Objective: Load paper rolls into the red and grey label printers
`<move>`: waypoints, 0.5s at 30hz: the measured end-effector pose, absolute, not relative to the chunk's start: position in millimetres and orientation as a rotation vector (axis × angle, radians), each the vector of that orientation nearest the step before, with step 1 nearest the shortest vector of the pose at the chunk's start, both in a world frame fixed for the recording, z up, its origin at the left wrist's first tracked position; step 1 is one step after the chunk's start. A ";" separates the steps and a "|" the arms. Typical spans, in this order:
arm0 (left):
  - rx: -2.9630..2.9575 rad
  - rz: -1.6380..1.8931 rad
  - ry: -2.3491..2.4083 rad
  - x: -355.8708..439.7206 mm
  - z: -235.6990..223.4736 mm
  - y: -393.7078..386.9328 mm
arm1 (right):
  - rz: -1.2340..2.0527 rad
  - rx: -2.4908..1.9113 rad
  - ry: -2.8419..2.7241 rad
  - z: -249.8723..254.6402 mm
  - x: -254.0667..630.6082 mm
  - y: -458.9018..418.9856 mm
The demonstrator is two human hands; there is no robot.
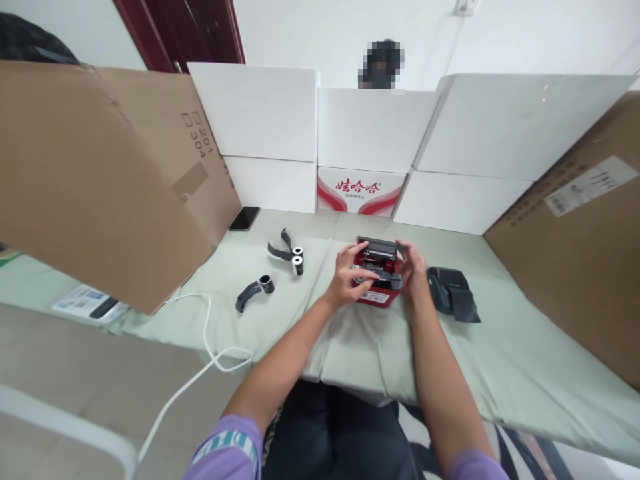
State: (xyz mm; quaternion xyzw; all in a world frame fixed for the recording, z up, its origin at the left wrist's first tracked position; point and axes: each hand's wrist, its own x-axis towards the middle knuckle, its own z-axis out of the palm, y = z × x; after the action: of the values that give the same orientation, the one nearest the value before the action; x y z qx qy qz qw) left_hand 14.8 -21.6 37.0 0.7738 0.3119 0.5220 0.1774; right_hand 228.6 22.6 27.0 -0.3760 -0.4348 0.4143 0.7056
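Observation:
A small red-and-black device that looks like a label printer (pixel 376 297) stands on the cloth in front of me, its top open to show a roller and inner parts. My left hand (pixel 346 275) grips its left side, with fingers reaching over the opening and touching the black part at the front. Around its right side and back corner, my right hand (pixel 413 265) is closed, the thumb side partly hidden. Just right of that hand lies a dark device (pixel 445 287) with a black flap hanging out.
Left of the printer lie small rolls (pixel 297 265) with black strips and another black roll (pixel 267 285) with a loose tail. A phone (pixel 245 219) lies further back. White boxes (pixel 270 113) and brown cardboard (pixel 100 173) wall the table. A white cable (pixel 207 327) hangs over the front edge.

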 end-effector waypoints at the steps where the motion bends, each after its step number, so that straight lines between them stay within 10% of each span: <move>1: 2.184 1.468 0.882 13.9 37.7 -22.7 | 0.926 -0.832 -0.984 28.0 228.5 20.3; 15: 1.054 1.264 0.843 28.5 17.3 10.5 | 1.107 -0.982 -1.126 37.6 225.1 6.1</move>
State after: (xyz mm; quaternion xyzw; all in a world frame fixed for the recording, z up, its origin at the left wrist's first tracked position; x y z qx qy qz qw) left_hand 28.5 10.5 17.3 0.4549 0.3639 0.5459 0.6022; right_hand 225.1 6.1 37.6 -0.4231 -0.4855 0.4771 0.5981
